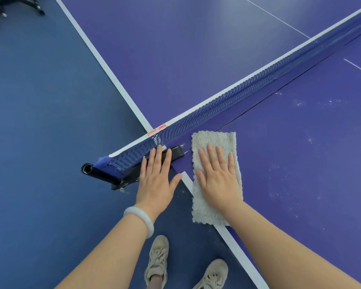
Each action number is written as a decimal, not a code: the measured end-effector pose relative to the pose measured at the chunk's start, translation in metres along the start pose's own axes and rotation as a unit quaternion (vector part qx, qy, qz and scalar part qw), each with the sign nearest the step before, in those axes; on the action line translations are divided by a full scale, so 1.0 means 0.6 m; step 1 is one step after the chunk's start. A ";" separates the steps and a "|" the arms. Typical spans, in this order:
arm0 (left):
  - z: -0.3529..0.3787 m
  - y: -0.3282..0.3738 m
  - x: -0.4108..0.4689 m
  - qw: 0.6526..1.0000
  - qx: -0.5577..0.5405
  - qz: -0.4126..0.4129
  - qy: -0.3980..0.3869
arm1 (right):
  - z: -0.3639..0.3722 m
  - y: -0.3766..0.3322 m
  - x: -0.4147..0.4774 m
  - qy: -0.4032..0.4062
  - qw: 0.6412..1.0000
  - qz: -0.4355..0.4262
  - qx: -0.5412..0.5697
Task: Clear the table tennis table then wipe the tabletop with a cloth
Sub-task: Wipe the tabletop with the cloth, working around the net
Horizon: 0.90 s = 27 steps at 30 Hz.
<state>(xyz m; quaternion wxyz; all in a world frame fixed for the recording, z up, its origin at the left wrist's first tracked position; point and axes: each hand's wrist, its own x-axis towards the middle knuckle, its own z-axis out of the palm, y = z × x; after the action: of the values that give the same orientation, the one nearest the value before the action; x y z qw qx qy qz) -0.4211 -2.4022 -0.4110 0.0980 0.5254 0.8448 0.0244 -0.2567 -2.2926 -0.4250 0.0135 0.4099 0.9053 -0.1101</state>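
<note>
Left hand [157, 181]: palm down, fingers straight and close together, thumb splayed to the right. Right hand [217, 180]: palm down, fingers straight, slightly spread, lying flat. Left forearm [113, 251] and right forearm [279, 243] bare, extended forward; hands side by side, apart.

The tabletop [196, 49] is coloured purple-blue, and its edges are marked with a white line [104, 61]. Small white specks are scattered over its right part. The net [248, 88] is made of dark blue mesh and is topped with a white band. Red letters are printed on a white label [156, 130] at the net's left end. The net post [104, 174] is painted black. The cloth [215, 140] is pale grey and fluffy. The floor [40, 122] is coloured blue. A pale white bracelet [142, 220] and beige shoes [157, 259] are seen near.
</note>
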 end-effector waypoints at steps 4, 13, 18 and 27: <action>0.000 -0.004 0.002 1.000 -0.005 0.001 -0.011 | 0.017 -0.035 -0.038 -0.005 0.999 -0.046 -0.006; -0.007 -0.010 0.006 0.998 -0.045 0.011 -0.029 | 0.014 -0.031 -0.074 -0.013 0.992 -0.119 -0.029; -0.006 -0.008 0.006 0.997 -0.065 0.013 -0.031 | 0.007 -0.070 -0.019 -0.026 0.996 -0.088 -0.015; -0.008 -0.010 0.003 0.998 -0.049 0.014 -0.030 | -0.003 0.001 -0.009 -0.012 1.000 0.020 -0.018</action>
<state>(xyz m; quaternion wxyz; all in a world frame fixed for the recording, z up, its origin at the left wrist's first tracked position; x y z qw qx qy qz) -0.4278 -2.4031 -0.4075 0.1485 0.5325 0.8317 0.0516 -0.2527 -2.2960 -0.4227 0.0338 0.4263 0.8986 -0.0979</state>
